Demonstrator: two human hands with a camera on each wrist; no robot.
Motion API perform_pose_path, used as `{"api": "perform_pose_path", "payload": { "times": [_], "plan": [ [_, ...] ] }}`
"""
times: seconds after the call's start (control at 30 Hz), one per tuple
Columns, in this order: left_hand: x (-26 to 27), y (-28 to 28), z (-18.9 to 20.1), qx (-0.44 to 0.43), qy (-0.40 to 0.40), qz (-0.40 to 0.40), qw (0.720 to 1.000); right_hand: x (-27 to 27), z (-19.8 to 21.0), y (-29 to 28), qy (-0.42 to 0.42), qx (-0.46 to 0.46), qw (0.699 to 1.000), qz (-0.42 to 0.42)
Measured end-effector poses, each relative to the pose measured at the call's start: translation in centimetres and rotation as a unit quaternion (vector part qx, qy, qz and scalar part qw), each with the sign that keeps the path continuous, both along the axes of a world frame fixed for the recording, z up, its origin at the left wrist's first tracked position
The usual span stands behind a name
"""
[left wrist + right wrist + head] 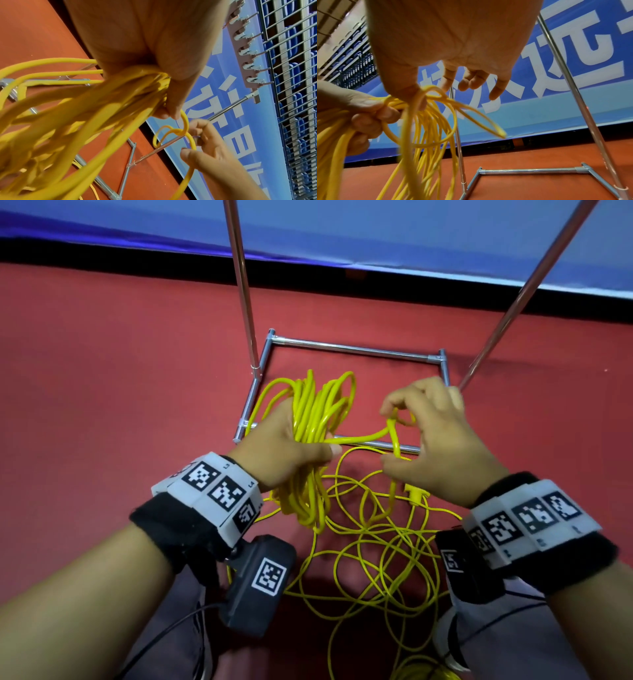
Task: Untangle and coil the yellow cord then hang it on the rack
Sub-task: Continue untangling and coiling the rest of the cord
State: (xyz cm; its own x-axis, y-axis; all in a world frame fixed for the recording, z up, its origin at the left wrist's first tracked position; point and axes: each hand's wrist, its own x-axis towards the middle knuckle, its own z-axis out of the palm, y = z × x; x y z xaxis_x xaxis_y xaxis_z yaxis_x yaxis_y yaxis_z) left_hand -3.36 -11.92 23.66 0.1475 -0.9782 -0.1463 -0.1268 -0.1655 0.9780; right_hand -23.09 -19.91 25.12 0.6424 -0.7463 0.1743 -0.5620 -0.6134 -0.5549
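Observation:
My left hand (277,445) grips a bundle of coiled yellow cord (313,409) above the rack's base. One strand runs right from the bundle to a small knotted loop (397,422), which my right hand (394,436) pinches between thumb and fingers. In the left wrist view the knot (180,132) sits just beyond my left hand's fingertips (171,113), against my right hand (205,150). The rest of the cord (376,559) lies in tangled loops on the red floor, with a yellow plug (416,494) below my right hand. The rack (356,349) is a metal frame with two upright poles.
The rack's top bar with several hooks (247,54) shows in the left wrist view, high above the floor. A blue banner wall (342,231) stands behind the rack. The left pole (241,285) and the right pole (534,292) rise on either side of my hands.

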Motion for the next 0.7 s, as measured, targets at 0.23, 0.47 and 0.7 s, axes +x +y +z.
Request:
{"api": "perform_pose_path", "payload": {
  "times": [0.23, 0.47, 0.7],
  "plan": [
    [1.8, 0.3, 0.3, -0.004, -0.025, 0.011, 1.0, -2.6, -0.7, -1.8, -0.054, 0.117, 0.989, -0.07],
    [3.4, 0.7, 1.4, 0.002, 0.038, 0.051, 0.998, -5.7, -2.8, -4.6, 0.165, 0.08, 0.962, -0.202],
    [3.2, 0.9, 2.8, -0.022, 0.08, 0.057, 0.995, -4.8, -4.2, -3.6, 0.258, -0.022, 0.943, -0.209]
  ]
}}
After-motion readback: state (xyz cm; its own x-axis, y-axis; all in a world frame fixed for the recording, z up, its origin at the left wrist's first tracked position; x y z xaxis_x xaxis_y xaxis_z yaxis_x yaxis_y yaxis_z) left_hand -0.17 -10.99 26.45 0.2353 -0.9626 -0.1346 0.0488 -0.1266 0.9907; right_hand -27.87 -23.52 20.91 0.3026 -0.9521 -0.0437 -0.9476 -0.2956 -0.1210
